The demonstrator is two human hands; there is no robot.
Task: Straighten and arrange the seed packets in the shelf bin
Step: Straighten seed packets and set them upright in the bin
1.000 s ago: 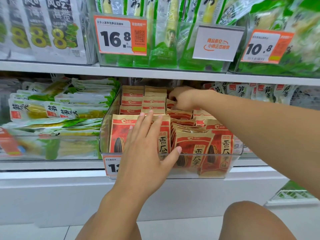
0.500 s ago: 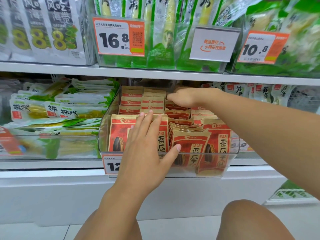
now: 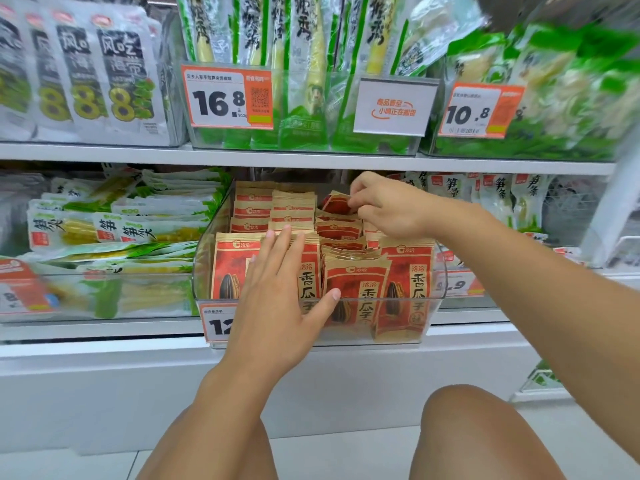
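On the lower shelf, in the clear plastic bin (image 3: 204,271) behind its partly hidden orange price tag (image 3: 218,323), the sunflower seed packets (image 3: 405,271) stand in rough rows, neat at the far left and jumbled through the middle. The left hand (image 3: 277,303) lies flat against the near-left front packets (image 3: 235,265), fingers straight and slightly spread, thumb reaching toward the middle front packet (image 3: 356,289), much as it did a second ago. What has changed is at the far right: the right hand (image 3: 384,209), which a second ago was pressed down among the back rows with curled knuckles, has lifted and now pinches a single red packet (image 3: 336,204) between thumb and fingertips, raising its top edge clear of its neighbours. That suggests the work has shifted from pressing rows down to pulling out a crooked packet for resetting. The middle column (image 3: 343,244) looks tilted and overlapped, so straightening is likely only partway along.
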